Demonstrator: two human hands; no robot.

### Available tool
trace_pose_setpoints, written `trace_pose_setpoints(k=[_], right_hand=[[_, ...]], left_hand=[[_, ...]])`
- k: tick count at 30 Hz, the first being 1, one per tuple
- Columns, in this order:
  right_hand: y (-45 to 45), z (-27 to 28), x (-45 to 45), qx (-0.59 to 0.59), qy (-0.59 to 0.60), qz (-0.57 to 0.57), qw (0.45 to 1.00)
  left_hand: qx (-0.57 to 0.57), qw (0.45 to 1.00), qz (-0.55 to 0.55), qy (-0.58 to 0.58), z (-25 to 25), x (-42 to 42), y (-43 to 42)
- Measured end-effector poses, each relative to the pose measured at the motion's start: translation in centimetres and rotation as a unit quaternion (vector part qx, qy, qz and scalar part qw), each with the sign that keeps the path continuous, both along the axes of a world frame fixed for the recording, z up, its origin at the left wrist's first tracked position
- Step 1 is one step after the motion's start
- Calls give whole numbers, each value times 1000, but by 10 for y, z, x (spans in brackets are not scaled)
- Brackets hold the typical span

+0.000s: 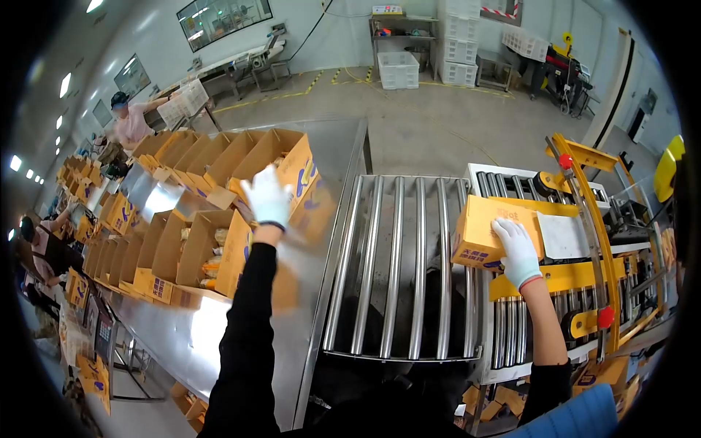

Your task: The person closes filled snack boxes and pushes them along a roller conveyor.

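Note:
My left hand (267, 196), in a white glove, is at the near end of the rows of open cardboard boxes, touching or just over the flap of an open box (298, 162). Its fingers look spread, slightly blurred. Another open box (235, 252) with wrapped items inside stands just below it. My right hand (517, 248), also gloved, lies with fingers spread on a closed yellow box (482, 230). That box sits at the entry of the yellow-framed machine (610, 270), beside the steel rollers (420, 270).
The boxes stand on a steel table (292, 343). Two people (131, 120) work at the far left. White crates (399, 69) stand at the back. Red knobs (605, 317) stick out from the machine frame. More cartons (602, 374) lie low on the right.

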State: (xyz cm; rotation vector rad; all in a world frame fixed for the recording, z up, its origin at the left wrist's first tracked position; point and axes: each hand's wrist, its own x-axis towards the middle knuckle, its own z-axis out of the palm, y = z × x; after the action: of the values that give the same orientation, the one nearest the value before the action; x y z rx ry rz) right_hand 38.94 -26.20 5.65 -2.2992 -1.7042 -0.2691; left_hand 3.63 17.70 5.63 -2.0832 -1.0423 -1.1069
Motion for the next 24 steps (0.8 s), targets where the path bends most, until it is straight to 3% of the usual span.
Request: trace_pose_setpoints(k=[2,4,5,6,7,8,9,10,12,13,14,15,16,18,19,20,22,23,24], right_hand=[[-8,-13,-3,3,-10,-25,1000],[-6,-23,-16,53,-69,-135,987],[6,11,-48,-26,-10,-165,986],[19,-4,-57,108,-9,-38,993],[32,22,-97,52,62,-5,997],[38,32,-129,69,96,66,991],[48,33,-154,95,112,117,982],[54,32,-174,119,127,168,970],[65,11,-202,134,99,162,973],[70,-9,-205,120,99,153,976],[77,-25,-205,105,99,146,979],[75,-30,-196,129,70,184,972],[76,-30,-189,134,65,182,972],[78,-31,-178,130,192,271,934],[81,-29,-175,156,215,256,929],[83,-24,-158,15,355,239,904],[90,-14,-151,0,379,184,907],[101,-12,-144,86,135,243,957],[101,-3,-150,77,53,161,983]], left_hand=[[-197,959,118,167,-20,-28,53],[-283,930,63,224,-4,-10,36],[-270,934,16,234,3,4,14],[-255,936,-29,242,9,18,-15],[-298,929,-77,204,21,30,-47],[-337,918,-127,170,36,36,-75],[-527,802,-280,-6,50,34,-96],[-669,600,-403,-174,57,32,-110],[-436,809,-368,-143,56,16,-108],[-355,892,-269,-80,42,3,-89],[-388,878,-273,-60,37,-9,-84],[-595,746,-291,-63,33,-14,-88],[-766,569,-292,-64,33,-15,-92],[-522,742,-364,211,28,-12,-116],[-526,751,-317,242,39,-1,-126],[-530,751,-316,234,29,11,-122],[-383,842,-286,251,5,39,-112],[-382,845,-288,241,-2,45,-117],[-367,878,-255,173,-4,51,-127]])
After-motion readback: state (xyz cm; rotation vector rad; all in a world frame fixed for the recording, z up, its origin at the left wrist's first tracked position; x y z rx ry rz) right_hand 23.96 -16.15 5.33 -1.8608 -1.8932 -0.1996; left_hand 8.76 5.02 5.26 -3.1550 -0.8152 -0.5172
